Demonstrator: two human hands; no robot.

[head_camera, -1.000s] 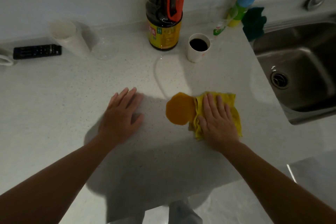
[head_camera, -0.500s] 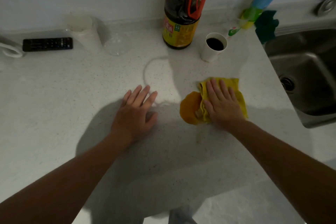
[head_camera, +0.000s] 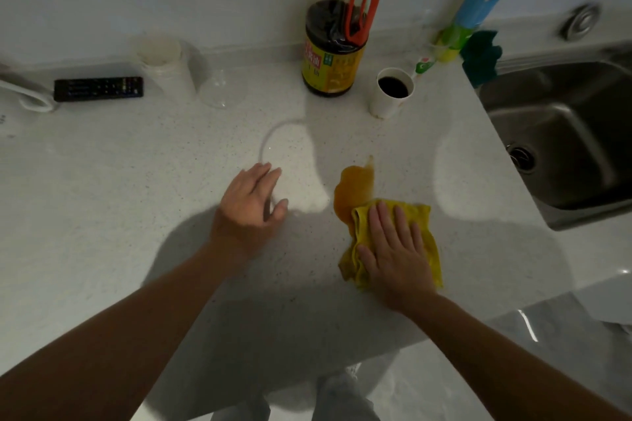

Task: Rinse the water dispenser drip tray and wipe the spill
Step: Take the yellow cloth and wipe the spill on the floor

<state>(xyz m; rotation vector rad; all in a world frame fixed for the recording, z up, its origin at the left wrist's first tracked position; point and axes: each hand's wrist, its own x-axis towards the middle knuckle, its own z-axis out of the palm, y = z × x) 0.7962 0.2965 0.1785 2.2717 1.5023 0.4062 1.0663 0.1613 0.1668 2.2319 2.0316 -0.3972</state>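
Observation:
An orange-brown spill [head_camera: 354, 190] lies on the white speckled counter [head_camera: 136, 198], just left of centre-right. My right hand [head_camera: 393, 251] presses flat on a folded yellow cloth [head_camera: 424, 236] whose far left corner touches the spill's near edge. To the left, my left hand [head_camera: 251, 203] hovers or rests lightly on the counter with fingers apart and nothing in it. A thin curved water mark [head_camera: 273, 137] runs on the counter beyond my left hand. No drip tray can be made out.
A large dark sauce bottle [head_camera: 333, 55] with a red handle and a paper cup [head_camera: 391, 92] of dark liquid stand behind the spill. A steel sink [head_camera: 564, 133] is at right, a green cloth [head_camera: 480, 53] by it. A remote [head_camera: 99, 88] and white cups [head_camera: 164, 61] sit at back left.
My right hand has drawn the yellow cloth back toward me, uncovering more of the orange spill, which now looks smeared. My left hand has lifted slightly and turned.

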